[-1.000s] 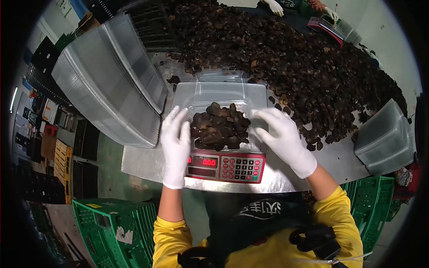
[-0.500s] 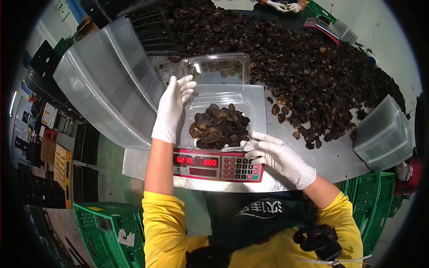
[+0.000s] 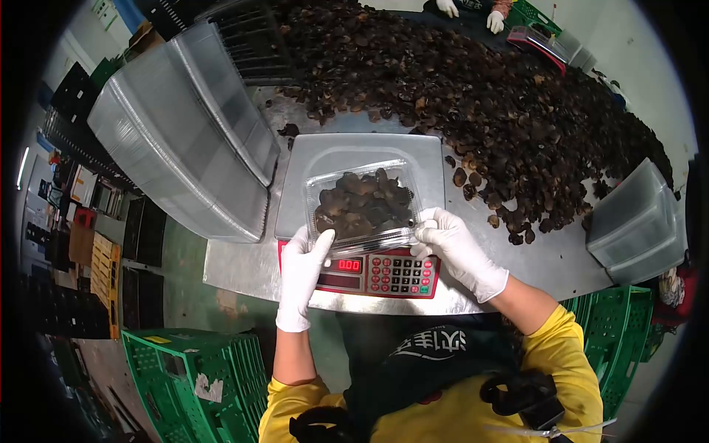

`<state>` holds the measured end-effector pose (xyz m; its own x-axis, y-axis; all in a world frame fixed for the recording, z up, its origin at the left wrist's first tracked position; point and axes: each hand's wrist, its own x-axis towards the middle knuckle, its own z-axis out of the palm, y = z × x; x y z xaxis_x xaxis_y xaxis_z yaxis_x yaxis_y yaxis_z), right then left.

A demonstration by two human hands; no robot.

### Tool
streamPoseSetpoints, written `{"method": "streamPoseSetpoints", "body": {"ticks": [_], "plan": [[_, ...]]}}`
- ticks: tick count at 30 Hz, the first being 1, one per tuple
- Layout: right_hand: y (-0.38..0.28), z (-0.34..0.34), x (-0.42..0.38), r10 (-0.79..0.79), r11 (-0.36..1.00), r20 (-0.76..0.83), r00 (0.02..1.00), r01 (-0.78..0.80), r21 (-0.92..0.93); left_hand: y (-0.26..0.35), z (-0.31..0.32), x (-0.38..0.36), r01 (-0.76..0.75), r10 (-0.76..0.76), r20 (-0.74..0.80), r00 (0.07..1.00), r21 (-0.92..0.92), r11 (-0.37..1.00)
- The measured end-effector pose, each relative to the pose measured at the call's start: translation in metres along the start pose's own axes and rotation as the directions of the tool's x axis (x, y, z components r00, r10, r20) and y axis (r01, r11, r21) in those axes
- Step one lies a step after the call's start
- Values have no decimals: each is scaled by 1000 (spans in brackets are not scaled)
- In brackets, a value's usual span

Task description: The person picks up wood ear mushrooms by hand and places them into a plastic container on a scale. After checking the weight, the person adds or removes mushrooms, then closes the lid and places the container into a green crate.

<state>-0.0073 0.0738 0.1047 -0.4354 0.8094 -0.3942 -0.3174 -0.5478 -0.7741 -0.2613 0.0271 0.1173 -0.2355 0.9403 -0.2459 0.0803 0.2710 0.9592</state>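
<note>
Both white-gloved hands hold a clear plastic clamshell box (image 3: pixel 319 186) over the plate of a red digital scale (image 3: pixel 436 166). Dark brown, curled pieces (image 3: pixel 363 203) that look like wood ear mushrooms fill the box, and its lid lies over them. My left hand (image 3: pixel 301 269) pinches the near left corner, thumb on top. At the near right corner, the fingers of my right hand (image 3: pixel 450 244) are closed on the rim. My left hand covers part of the scale's display, where 0.00 still shows in red.
Tall stacks of clear boxes (image 3: pixel 173 133) stand at the left, another stack (image 3: pixel 639 221) at the right. A large heap of the brown pieces (image 3: pixel 458 88) spreads behind. Green crates (image 3: pixel 196 376) flank the metal table (image 3: pixel 236 269). Across the heap are a person's gloved hands (image 3: pixel 473 15) and a second scale (image 3: pixel 535 46).
The box's lid has swung down from standing open at the back to lying over the contents. My left hand has come down from beside the lid to the near left corner.
</note>
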Motion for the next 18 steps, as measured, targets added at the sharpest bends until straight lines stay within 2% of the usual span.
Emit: {"method": "streamPoseSetpoints", "body": {"ticks": [1,2,3,4,5,6,8,10,12,14,16,18], "plan": [[3,-1,-1,-86,995,-7,996,86,-44,-8,-5,1,38,-35,68,997,-40,998],[5,-2,-2,-173,981,-10,985,171,-89,-9,-5,-3,36,-33,66,997,-45,998],[7,-3,-5,-234,969,-21,972,231,-86,-11,-4,-8,-41,58,101,993,-160,986],[5,-5,-6,-231,969,-18,973,229,-90,-12,-4,-11,-111,150,125,981,-275,955],[3,-6,-8,-280,955,-20,960,276,-109,-13,-7,-14,-111,177,192,965,-309,944],[1,-5,-11,-326,939,-22,945,321,-126,-15,-9,-15,-106,171,189,967,-311,945],[-2,-2,-12,-311,943,-60,948,301,-143,-20,-10,-18,-197,253,149,956,-315,929],[-4,-1,-12,-320,939,-24,947,314,-140,-11,-5,-20,-192,238,124,963,-301,934],[-3,-5,-9,-347,930,22,938,347,-124,-9,0,-21,-200,213,27,977,-248,948],[-8,-6,-5,-304,943,17,953,303,-136,-4,1,-16,-164,169,6,986,-198,966],[-9,-9,-1,-267,953,37,963,270,-141,-7,0,-9,-19,32,64,997,-184,983],[-9,-10,2,-151,984,-26,988,147,-99,-9,1,-4,-12,19,55,998,-135,991]]}}
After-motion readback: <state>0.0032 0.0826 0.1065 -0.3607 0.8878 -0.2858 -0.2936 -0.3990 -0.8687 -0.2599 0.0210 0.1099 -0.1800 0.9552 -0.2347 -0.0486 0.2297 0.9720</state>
